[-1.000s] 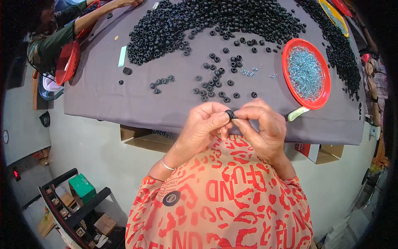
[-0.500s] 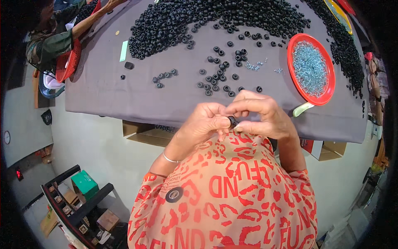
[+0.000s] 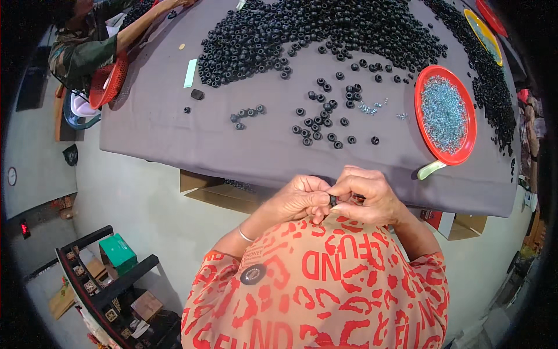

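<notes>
I pinch a small black ring (image 3: 332,200) between my left hand (image 3: 299,199) and right hand (image 3: 366,196), close above my lap, fingertips meeting so it can't slip. Probably I'm pressing something into it; my fingers hide that. The red tray of silvery bits (image 3: 444,114) sits within my right's reach.

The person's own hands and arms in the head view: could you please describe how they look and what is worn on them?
Both hands are bare, without gloves. The left hand has a thin silver-coloured bangle at the wrist; the right hand shows no jewellery that I can make out. The forearms are uncovered, emerging from an orange-red garment printed with large red letters and a round dark button.
</notes>
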The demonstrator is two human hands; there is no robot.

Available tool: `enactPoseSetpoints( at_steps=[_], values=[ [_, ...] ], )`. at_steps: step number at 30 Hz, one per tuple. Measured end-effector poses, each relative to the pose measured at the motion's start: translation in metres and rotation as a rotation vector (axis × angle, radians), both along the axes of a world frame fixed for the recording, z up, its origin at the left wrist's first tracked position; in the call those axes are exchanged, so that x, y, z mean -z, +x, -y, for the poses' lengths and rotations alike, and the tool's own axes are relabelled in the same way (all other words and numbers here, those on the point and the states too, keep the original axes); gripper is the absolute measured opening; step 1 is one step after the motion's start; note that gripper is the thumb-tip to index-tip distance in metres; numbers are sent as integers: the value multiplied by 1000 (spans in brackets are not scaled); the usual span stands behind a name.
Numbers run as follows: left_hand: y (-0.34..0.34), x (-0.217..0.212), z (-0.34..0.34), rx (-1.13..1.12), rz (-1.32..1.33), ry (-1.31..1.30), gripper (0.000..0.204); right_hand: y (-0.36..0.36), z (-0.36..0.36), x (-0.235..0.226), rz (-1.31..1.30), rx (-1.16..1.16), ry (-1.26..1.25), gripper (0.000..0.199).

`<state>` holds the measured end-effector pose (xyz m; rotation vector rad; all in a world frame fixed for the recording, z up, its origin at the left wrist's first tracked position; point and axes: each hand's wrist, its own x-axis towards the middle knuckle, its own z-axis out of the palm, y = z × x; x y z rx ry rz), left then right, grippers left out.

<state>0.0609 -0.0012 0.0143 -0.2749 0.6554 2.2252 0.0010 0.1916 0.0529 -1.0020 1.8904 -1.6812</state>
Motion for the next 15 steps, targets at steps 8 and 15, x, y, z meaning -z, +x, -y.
enactPoseSetpoints(
  at_steps=[8, 15],
  values=[
    [2, 0, 7, 105, 13, -62, 19, 7, 6, 4, 2, -29, -25, 19],
    [10, 13, 2, 55, 4, 28, 22, 11, 8, 15, 78, -25, -17, 16]
  ],
)
